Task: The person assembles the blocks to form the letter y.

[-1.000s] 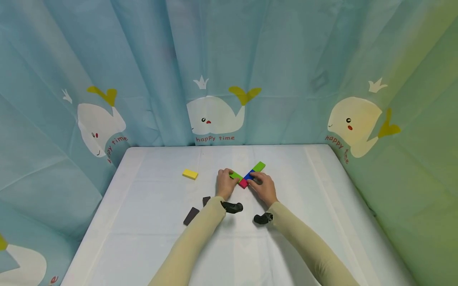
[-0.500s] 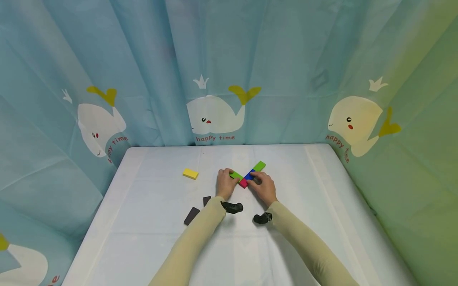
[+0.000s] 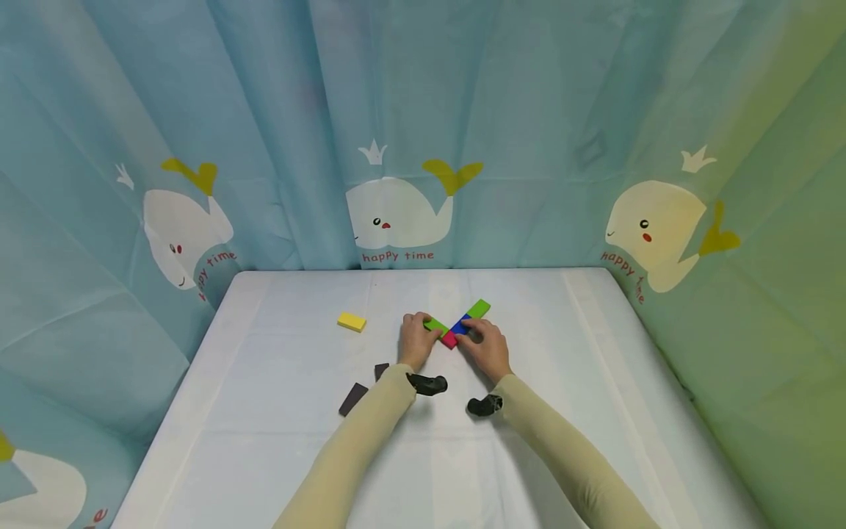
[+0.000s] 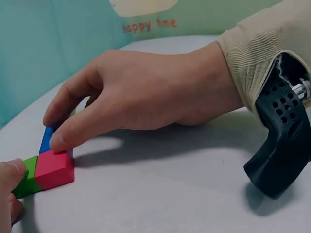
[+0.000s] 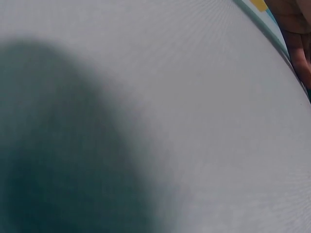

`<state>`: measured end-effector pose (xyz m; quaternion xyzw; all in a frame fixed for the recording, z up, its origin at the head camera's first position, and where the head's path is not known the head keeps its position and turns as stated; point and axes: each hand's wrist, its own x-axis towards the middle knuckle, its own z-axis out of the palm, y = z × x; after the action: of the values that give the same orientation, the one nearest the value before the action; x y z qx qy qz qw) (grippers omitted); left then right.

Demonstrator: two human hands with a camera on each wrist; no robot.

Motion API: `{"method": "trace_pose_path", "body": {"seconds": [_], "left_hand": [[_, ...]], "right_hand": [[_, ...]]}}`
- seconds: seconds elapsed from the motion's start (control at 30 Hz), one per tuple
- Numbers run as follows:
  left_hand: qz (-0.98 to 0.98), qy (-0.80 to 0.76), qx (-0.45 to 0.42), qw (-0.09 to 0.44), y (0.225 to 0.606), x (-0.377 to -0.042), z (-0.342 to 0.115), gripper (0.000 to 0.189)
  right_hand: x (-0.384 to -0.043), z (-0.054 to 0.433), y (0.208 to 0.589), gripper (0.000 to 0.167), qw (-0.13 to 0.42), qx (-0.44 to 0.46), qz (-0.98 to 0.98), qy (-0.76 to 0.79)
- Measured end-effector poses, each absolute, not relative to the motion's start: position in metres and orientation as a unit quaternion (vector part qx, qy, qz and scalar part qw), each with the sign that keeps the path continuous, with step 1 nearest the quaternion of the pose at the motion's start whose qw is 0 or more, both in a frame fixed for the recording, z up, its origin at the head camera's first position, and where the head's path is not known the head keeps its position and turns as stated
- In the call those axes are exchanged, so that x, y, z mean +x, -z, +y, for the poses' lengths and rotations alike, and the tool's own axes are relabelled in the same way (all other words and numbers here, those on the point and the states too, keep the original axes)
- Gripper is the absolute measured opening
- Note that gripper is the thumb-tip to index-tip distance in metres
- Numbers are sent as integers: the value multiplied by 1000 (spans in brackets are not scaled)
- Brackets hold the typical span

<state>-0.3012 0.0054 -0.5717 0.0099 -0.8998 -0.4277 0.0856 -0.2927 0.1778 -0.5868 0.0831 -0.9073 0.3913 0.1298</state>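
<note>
Several coloured blocks lie on the white table in a V. At its near corner sits a red block (image 3: 450,340), touching a green block (image 3: 436,325) on the left and a blue block (image 3: 460,325) on the right. Beyond the blue one, a second green block (image 3: 479,308) extends that arm. My left hand (image 3: 418,342) pinches the left green block between thumb and fingers. With thumb and fingers, my right hand (image 3: 487,349) grips the blue block; in the left wrist view its thumb lies at the seam with the red block (image 4: 55,170). The right wrist view shows mostly tabletop and shadow.
A yellow block (image 3: 352,322) lies left of the hands. Two dark blocks, one (image 3: 354,399) in full view and another (image 3: 381,371) partly behind the left sleeve, rest nearer. A whale-print curtain (image 3: 529,132) stands behind the table's far edge.
</note>
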Motion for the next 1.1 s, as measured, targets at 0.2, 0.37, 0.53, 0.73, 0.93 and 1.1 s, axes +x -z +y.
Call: {"method": "trace_pose_path", "body": {"seconds": [0.2,0.37,0.53,0.73,0.93,1.1], "left_hand": [[-899,429,-9,85,569,-303,-3,31],[-899,422,-35,111,557,-309,-18,31],[-905,401,-15,139,546,-320,-43,30],[-908,383,44,165,535,-326,-81,30],[-907,341,139,202,540,-321,-115,34],[-915,292,207,187,552,-319,-132,46]], "right_hand": [[-292,177,586,38,134,83,-904,-397],[-294,178,589,38,140,90,-902,-398],[-295,179,592,38,146,92,-900,-401],[-294,179,591,39,132,89,-900,-405],[-292,177,589,39,115,80,-905,-403],[-293,177,591,39,131,85,-902,-402]]}}
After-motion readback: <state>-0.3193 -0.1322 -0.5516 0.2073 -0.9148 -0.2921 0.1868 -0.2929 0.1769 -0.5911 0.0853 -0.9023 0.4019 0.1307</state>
